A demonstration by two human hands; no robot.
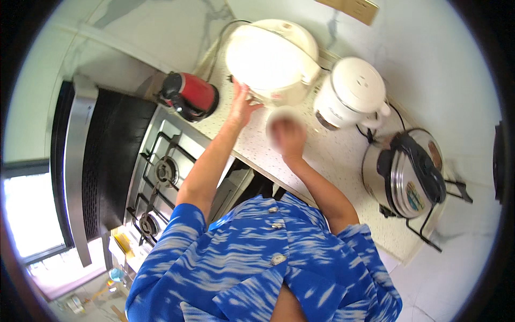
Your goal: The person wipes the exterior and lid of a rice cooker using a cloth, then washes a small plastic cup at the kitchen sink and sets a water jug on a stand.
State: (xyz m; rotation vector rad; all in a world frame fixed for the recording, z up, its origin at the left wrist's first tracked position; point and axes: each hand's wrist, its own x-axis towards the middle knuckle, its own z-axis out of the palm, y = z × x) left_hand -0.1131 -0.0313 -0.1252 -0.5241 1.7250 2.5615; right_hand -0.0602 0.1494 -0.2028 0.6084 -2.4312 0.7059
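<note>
A white rounded countertop appliance (277,90), apparently a rice cooker, stands against the wall; its pale upper part is washed out by glare. My left hand (242,105) is at its near left side, fingers and thumb spread, with the fingertips touching or very close to it. Just in front of the appliance, my right hand (290,139) is low over the speckled countertop (261,147). A round blur covers its fingers, and a dark reddish-brown patch shows inside the blur. Whether that hand holds something cannot be seen.
A red and black electric kettle (197,94) stands left of my left hand. To the right are a white lidded jug-like appliance (354,90) and a steel pressure cooker (406,177) with a black handle. A gas hob (165,173) and range hood (108,161) lie left. Wall sockets (356,9) are above.
</note>
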